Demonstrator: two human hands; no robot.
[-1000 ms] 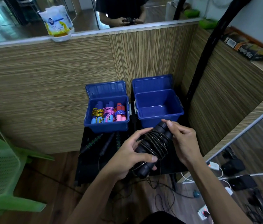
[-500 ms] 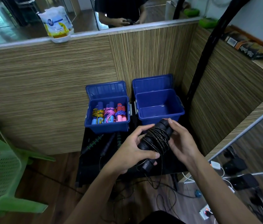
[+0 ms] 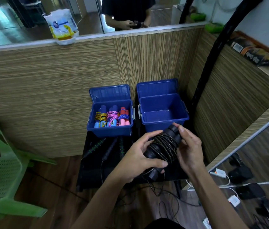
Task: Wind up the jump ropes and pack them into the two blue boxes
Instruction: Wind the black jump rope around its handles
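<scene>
My left hand (image 3: pixel 137 161) grips a black jump rope (image 3: pixel 163 146) by its two handles, with the dark cord wound round them. My right hand (image 3: pixel 189 149) holds the bundle's far end, its fingers at the top of the handles. A loose tail of cord hangs below the bundle. The bundle sits just in front of the right blue box (image 3: pixel 163 123), which is open and holds nothing. The left blue box (image 3: pixel 112 133) is open too and holds three wound ropes with blue and pink handles. More black and green ropes (image 3: pixel 107 146) lie unwound on the black table (image 3: pixel 94 176).
Wood-grain partition walls stand close behind and to the right of the boxes. A green plastic chair (image 3: pixel 0 171) is at the left. Cables and power adapters (image 3: pixel 229 176) lie on the floor at the right. A black pole (image 3: pixel 213 50) leans beside the right box.
Both hands have carried the wound bundle slightly up and forward, closer to the right box. The right hand's fingers have shifted along the bundle's top end.
</scene>
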